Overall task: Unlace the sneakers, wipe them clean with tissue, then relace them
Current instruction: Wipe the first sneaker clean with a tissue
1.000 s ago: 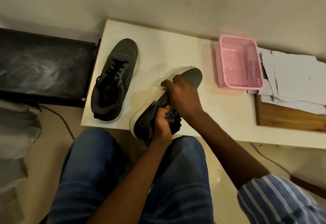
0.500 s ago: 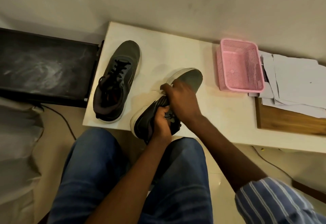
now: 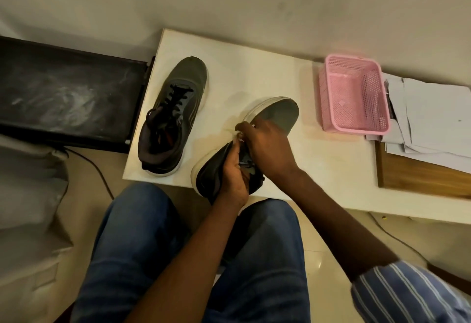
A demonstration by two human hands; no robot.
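Observation:
Two dark grey sneakers with white soles are on the white table (image 3: 254, 68). The left sneaker (image 3: 175, 116) sits flat with its black laces threaded. The right sneaker (image 3: 277, 114) is tipped onto its side at the table's near edge, heel toward me. My left hand (image 3: 234, 172) grips its upper at the tongue and collar. My right hand (image 3: 267, 147) lies over the middle of the shoe and pinches a small white tissue (image 3: 239, 134) against its side by the sole. The hands hide this shoe's lace area.
An empty pink plastic basket (image 3: 354, 93) stands right of the sneakers, with a stack of papers (image 3: 428, 119) on a wooden board (image 3: 420, 175) beyond it. A black dusty surface (image 3: 63, 93) adjoins the table's left end. My jeans-clad knees are below the table edge.
My right hand has shifted slightly along the side of the tilted sneaker with the tissue. My left hand keeps the same grip, and the other sneaker has not moved.

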